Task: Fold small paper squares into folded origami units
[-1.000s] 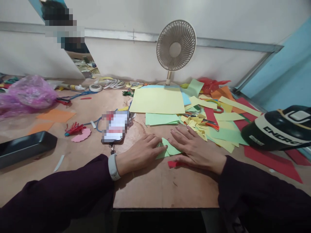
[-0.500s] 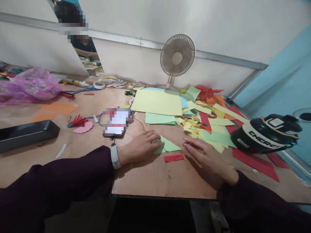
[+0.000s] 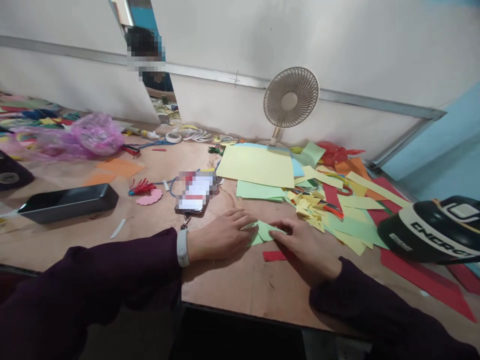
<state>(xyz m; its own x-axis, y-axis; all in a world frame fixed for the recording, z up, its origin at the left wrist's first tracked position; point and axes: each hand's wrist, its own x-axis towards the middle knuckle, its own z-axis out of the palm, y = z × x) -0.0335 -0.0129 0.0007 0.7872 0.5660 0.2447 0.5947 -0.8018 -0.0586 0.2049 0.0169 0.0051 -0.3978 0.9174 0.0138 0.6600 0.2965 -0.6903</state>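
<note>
A folded piece of light green paper (image 3: 265, 231) lies near the front of the table, between my two hands. My left hand (image 3: 224, 234) rests on its left part, fingers bent and pressing it down; the thumb is hardly visible. At the right corner, my right hand (image 3: 302, 246) grips the same paper between thumb and fingers. Just below the green paper lies a small red paper strip (image 3: 273, 256), its right end hidden by my right hand. Behind my left hand is a phone (image 3: 195, 194), partly blurred out.
A black bottle (image 3: 416, 232) stands at the right over red paper (image 3: 427, 280). Yellow sheets (image 3: 257, 165) and paper scraps (image 3: 309, 207) lie behind my hands, before a fan (image 3: 290, 100). At left are a dark case (image 3: 71, 200) and a pink plastic bag (image 3: 95, 135). Another person shows through a gap.
My right hand has moved left onto the green paper's right corner and taken hold of it. My left hand stays on the paper. The view has shifted slightly left.
</note>
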